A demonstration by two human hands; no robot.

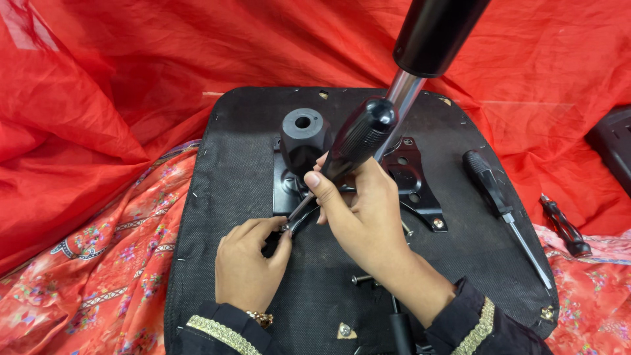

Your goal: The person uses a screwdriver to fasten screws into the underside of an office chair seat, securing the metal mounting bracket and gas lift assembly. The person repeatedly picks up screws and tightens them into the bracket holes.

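An upturned black chair seat [223, 171] lies in front of me on red cloth. A black metal mounting plate [411, 181] with a round knob [303, 128] sits on it, and a gas-lift cylinder [420, 46] rises from the plate. My right hand [361, 210] grips a black-handled screwdriver [358, 138], its tip angled down to the plate's lower left corner. My left hand [246, 263] pinches a small screw [287, 227] at that corner, right by the tip.
A second black screwdriver [503, 210] lies on the seat at the right. A third tool [564, 227] rests on the cloth further right. A loose bolt [361, 279] lies near my right wrist. Red fabric [98, 98] surrounds the seat; patterned cloth [98, 276] is at the lower left.
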